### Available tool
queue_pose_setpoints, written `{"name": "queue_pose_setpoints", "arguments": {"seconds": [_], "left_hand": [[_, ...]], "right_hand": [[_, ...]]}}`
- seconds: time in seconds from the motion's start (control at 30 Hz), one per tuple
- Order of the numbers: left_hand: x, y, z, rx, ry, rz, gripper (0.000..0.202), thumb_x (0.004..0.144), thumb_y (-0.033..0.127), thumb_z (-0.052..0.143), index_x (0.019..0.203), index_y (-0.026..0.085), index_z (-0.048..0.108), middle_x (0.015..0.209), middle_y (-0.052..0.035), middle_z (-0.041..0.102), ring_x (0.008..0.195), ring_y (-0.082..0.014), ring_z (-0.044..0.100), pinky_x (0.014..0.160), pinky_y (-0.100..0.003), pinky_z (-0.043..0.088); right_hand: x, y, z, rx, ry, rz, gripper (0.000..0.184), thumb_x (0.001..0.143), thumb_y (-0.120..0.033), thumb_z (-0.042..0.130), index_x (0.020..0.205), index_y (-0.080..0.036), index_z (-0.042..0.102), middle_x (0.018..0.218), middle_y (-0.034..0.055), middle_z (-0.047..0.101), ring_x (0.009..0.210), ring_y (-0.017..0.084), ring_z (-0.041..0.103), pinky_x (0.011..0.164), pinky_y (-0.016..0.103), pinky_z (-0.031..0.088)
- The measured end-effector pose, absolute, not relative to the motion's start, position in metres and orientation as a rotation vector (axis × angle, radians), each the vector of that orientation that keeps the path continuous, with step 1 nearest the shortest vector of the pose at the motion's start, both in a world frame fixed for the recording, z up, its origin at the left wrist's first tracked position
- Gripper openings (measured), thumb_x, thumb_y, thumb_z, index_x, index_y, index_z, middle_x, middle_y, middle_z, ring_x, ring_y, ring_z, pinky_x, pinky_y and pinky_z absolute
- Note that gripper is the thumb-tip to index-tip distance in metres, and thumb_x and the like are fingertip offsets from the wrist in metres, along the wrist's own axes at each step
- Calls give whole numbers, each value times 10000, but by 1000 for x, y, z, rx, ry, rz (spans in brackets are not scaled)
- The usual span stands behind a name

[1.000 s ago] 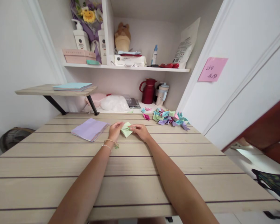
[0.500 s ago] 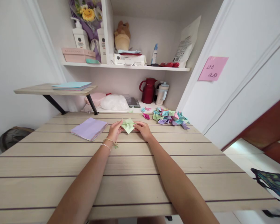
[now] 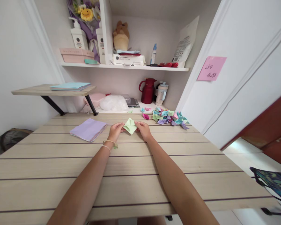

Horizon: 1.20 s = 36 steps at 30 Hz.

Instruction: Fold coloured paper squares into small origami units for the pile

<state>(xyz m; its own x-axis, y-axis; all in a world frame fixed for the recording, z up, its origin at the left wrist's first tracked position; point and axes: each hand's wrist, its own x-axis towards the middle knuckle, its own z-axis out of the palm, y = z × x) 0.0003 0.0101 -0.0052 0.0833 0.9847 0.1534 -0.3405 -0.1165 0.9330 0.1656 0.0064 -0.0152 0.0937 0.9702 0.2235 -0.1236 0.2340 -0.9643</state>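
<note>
A small folded piece of light green paper (image 3: 130,125) is held just above the wooden table (image 3: 131,162), far from me. My left hand (image 3: 115,130) pinches its left corner with fingers closed. On the other side, my right hand (image 3: 143,129) pinches the right corner. A thin bracelet sits on my left wrist. A stack of lilac paper sheets (image 3: 88,129) lies on the table just left of my left hand. A heap of folded paper pieces (image 3: 169,117) in blue, green, pink and purple lies to the right, behind my right hand.
A small side shelf (image 3: 51,90) with turquoise sheets juts out at the left. Behind the table stand a red jug (image 3: 148,91), a cup (image 3: 161,94) and a plastic bag (image 3: 114,103). A higher shelf carries bottles and boxes. A pink note (image 3: 211,68) hangs on the right wall.
The green paper has turned in my fingers and now shows a more open, diamond-like shape. Both hands stayed in about the same place on the table.
</note>
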Motion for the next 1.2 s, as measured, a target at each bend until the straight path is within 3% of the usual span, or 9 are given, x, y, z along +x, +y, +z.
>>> {"name": "queue_pose_setpoints", "arguments": {"seconds": [0.07, 0.27, 0.47, 0.57, 0.7, 0.8, 1.0, 1.2], "left_hand": [[2, 10, -6, 1132, 817, 1343, 303, 555, 341, 739, 699, 95, 636, 684, -67, 673, 670, -169, 634, 694, -316, 520], [2, 10, -8, 1168, 845, 1337, 308, 545, 285, 745, 756, 109, 607, 686, -64, 676, 634, -154, 631, 649, -297, 515], [0, 12, -8, 1173, 873, 1376, 273, 570, 276, 711, 772, 135, 594, 699, -42, 670, 646, -155, 631, 644, -292, 508], [0, 11, -8, 1202, 885, 1365, 241, 553, 258, 716, 733, 122, 634, 734, -55, 674, 685, -157, 627, 683, -285, 498], [0, 11, -9, 1247, 896, 1351, 378, 468, 195, 767, 820, 111, 656, 809, -78, 687, 745, -172, 626, 736, -304, 483], [0, 12, -10, 1279, 921, 1369, 435, 428, 182, 786, 838, 118, 656, 827, -71, 688, 764, -176, 621, 740, -301, 476], [-3, 15, -13, 1351, 1007, 1394, 321, 463, 221, 778, 754, 140, 670, 649, -29, 661, 596, -141, 583, 610, -246, 455], [1, 11, -11, 1387, 967, 1358, 317, 492, 250, 771, 768, 142, 659, 681, -40, 669, 609, -146, 593, 599, -241, 458]], "right_hand": [[166, 8, -17, -984, -1140, 1023, 359, 621, -496, 643, 690, -145, 608, 581, 13, 581, 511, 106, 475, 477, 231, 390], [167, 10, -20, -962, -1136, 980, 401, 627, -401, 650, 955, -186, 563, 529, -44, 537, 464, 92, 437, 459, 217, 380], [165, 8, -19, -973, -1232, 978, 249, 658, -348, 583, 803, -159, 655, 608, 3, 578, 523, 100, 472, 517, 234, 412], [165, 7, -20, -977, -1280, 994, 319, 623, -312, 626, 893, -149, 672, 582, -10, 552, 516, 94, 455, 538, 240, 413], [167, 8, -22, -1017, -1378, 933, 476, 602, -319, 664, 1048, -157, 637, 531, -49, 473, 494, 83, 403, 533, 234, 396], [167, 9, -22, -1070, -1421, 834, 448, 616, -369, 659, 1009, -155, 660, 559, -32, 496, 517, 91, 408, 542, 239, 400], [163, 8, -20, -1114, -1409, 815, 336, 645, -401, 634, 871, -159, 693, 621, 14, 580, 549, 118, 481, 552, 253, 449], [163, 7, -20, -1077, -1374, 858, 306, 653, -413, 623, 840, -180, 685, 676, 27, 619, 570, 131, 518, 565, 261, 468]]}}
